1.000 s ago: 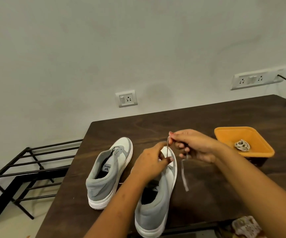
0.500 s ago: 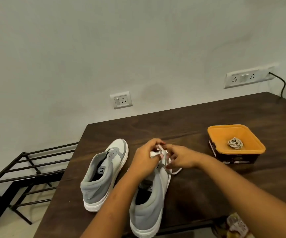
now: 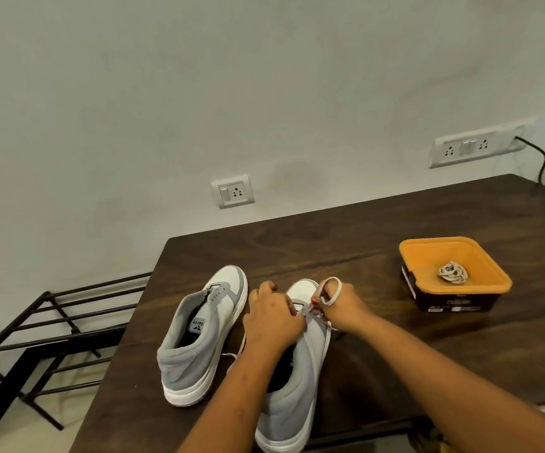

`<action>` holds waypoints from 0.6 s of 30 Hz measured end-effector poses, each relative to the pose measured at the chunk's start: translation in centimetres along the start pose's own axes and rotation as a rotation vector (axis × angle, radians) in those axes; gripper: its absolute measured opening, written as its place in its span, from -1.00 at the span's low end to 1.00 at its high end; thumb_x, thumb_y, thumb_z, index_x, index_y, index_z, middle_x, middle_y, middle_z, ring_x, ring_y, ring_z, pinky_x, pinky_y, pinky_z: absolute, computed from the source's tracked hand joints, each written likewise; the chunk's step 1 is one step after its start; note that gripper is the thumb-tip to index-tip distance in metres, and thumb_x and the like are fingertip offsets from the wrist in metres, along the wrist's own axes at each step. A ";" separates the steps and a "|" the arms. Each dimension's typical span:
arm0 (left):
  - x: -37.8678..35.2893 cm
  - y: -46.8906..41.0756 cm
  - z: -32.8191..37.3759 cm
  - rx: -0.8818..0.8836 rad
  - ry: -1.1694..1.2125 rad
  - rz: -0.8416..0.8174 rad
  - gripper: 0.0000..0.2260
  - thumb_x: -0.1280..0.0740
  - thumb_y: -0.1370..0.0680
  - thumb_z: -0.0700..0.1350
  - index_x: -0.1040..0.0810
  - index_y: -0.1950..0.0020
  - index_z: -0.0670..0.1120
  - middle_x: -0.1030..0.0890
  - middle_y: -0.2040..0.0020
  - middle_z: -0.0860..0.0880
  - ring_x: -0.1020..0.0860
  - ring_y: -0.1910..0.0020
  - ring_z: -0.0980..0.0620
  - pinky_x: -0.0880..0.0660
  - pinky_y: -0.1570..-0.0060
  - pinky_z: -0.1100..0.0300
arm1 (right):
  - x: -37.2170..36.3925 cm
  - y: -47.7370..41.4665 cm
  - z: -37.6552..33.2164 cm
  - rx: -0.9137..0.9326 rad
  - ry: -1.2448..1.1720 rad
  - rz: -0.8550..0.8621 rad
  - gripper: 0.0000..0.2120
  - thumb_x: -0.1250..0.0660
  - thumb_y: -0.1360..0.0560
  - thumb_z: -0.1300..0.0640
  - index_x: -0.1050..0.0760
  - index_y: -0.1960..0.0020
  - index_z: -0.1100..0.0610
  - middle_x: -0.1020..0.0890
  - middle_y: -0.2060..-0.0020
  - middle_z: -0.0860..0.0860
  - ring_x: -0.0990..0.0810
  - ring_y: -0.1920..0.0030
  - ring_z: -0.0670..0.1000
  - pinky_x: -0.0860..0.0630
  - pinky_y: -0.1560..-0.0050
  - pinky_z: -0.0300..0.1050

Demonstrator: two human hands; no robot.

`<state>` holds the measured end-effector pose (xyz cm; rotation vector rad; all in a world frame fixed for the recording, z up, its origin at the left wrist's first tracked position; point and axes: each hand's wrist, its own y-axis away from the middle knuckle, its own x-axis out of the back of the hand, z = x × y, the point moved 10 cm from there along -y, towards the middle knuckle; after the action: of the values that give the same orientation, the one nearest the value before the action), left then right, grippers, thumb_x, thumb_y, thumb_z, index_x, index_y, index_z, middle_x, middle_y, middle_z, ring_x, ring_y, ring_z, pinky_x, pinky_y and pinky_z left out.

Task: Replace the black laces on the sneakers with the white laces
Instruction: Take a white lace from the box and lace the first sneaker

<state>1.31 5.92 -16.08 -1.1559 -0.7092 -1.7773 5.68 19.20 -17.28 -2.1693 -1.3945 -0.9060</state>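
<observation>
A person's two bare arms reach from the near edge over a dark wooden surface point(image 3: 395, 354) that stands against a pale wall. Two grey and white high-top sneakers stand side by side on the left part of the surface, toes pointing away.

The left sneaker point(image 3: 205, 331) has open eyelets with no lace in them.

The right sneaker point(image 3: 304, 371) lies nearer and is under both hands. The left hand point(image 3: 271, 318) rests on top of it, with fingers curled down over the eyelet area and gripping the upper. What its fingertips pinch is hidden. The right hand point(image 3: 343, 308) is just beside it on the right. Its fingertips pinch the white lace point(image 3: 333, 291) close to the eyelets, and a loop of the lace arches up over its knuckles. A thin white strand also shows on the surface between the two sneakers.

Well apart, to the far right, sits an orange tub point(image 3: 428, 245) with dark sides. A small coiled bundle point(image 3: 453, 273) of lace lies in it, and its colour is hard to tell.

A black metal rack point(image 3: 52, 322) stands on the floor to the left of the surface. Two white socket plates are on the wall. The right one has a black cable point(image 3: 539, 161) running down from it.
</observation>
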 end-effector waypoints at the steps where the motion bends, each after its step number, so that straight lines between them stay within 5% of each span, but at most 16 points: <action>1: -0.1 -0.1 0.1 -0.005 0.014 0.004 -0.83 -0.39 -0.43 0.05 -0.62 0.07 -0.01 -0.33 -0.34 0.01 -0.30 -0.31 0.00 -0.40 -0.15 0.09 | 0.0 -0.1 0.4 -0.030 -0.058 -0.004 -0.92 -0.27 -0.52 0.32 -0.50 0.01 0.27 -0.61 -0.04 0.21 -0.61 -0.03 0.17 -0.53 0.02 -0.05; 5: -0.3 -0.1 -0.2 0.028 0.089 0.012 -0.80 -0.38 -0.44 0.01 -0.63 0.01 -0.05 -0.39 -0.31 -0.01 -0.37 -0.26 -0.01 -0.36 -0.11 0.17 | 1.3 0.2 1.6 -0.120 -0.317 0.069 -0.81 -0.20 -0.55 0.34 -0.42 0.20 0.15 -0.61 0.07 0.25 -0.60 0.10 0.17 -0.57 0.04 0.12; 10: -0.3 -0.1 -0.7 0.053 0.053 -0.018 -0.78 -0.37 -0.43 0.05 -0.64 -0.04 0.04 -0.40 -0.28 0.02 -0.35 -0.25 -0.02 -0.37 -0.10 0.13 | 5.0 0.3 2.0 -0.162 -0.751 0.158 -0.83 -0.15 -0.62 0.26 -0.41 0.12 0.12 -0.64 0.12 0.16 -0.60 0.26 -0.02 -0.60 0.25 -0.07; 15: 1.8 0.2 1.3 -0.072 0.030 0.102 -0.65 -0.35 -0.45 0.09 -0.50 -0.22 0.11 -0.45 -0.25 0.12 -0.38 -0.25 0.05 -0.37 -0.24 -0.02 | 7.6 0.9 -1.3 0.116 -0.325 -0.054 -0.86 -0.24 -0.58 0.24 -0.58 0.01 0.12 -0.66 0.13 -0.01 -0.65 0.18 -0.10 -0.57 0.19 -0.27; 18: 2.2 0.5 3.8 -0.197 0.319 0.020 -0.61 -0.39 -0.47 0.00 -0.44 -0.29 0.12 -0.58 -0.02 0.10 -0.55 0.03 0.06 -0.48 -0.05 0.03 | 8.0 2.0 -4.4 0.285 -0.208 -0.062 -0.76 -0.24 -0.57 0.29 -0.62 -0.04 0.03 -0.61 0.06 -0.15 -0.61 0.09 -0.16 -0.53 0.14 -0.39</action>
<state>2.94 7.96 -12.54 -0.9678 -0.3391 -1.9891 8.46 20.74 -8.46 -2.0558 -1.5876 -0.4759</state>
